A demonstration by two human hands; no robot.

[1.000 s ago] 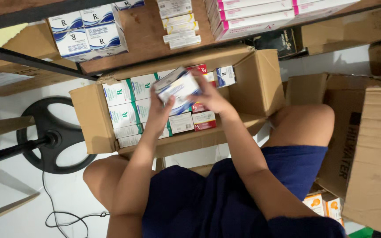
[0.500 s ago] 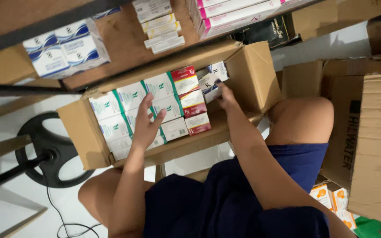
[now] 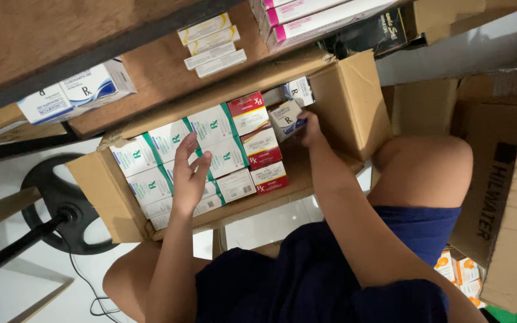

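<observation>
Our fingers differ hand to hand: the left hand [image 3: 188, 176] lies open and flat, fingers stretched toward the far side, on the green-and-white cartons [image 3: 172, 157], holding nothing. The right hand [image 3: 310, 127] has its fingers curled around the right edge of a small white-and-blue box [image 3: 285, 118], which it grips inside the cardboard box [image 3: 354, 101].

We cannot see our right fingertips; they sit behind the small box, and its far face is hidden too. The print on it is too small to make out. The bottom of the cardboard box is covered by the packed rows, and its near wall hides the lowest cartons. Our left palm covers part of two cartons.

The small box is tilted, its long axis running from near left to far right, one corner raised above the red-and-white cartons [image 3: 261, 146] just to its left. It looks rectangular and white, with a blue mark on one corner.

It sits in the right part of the cardboard box, beside the right wall, under the wooden shelf [image 3: 151, 72].
</observation>
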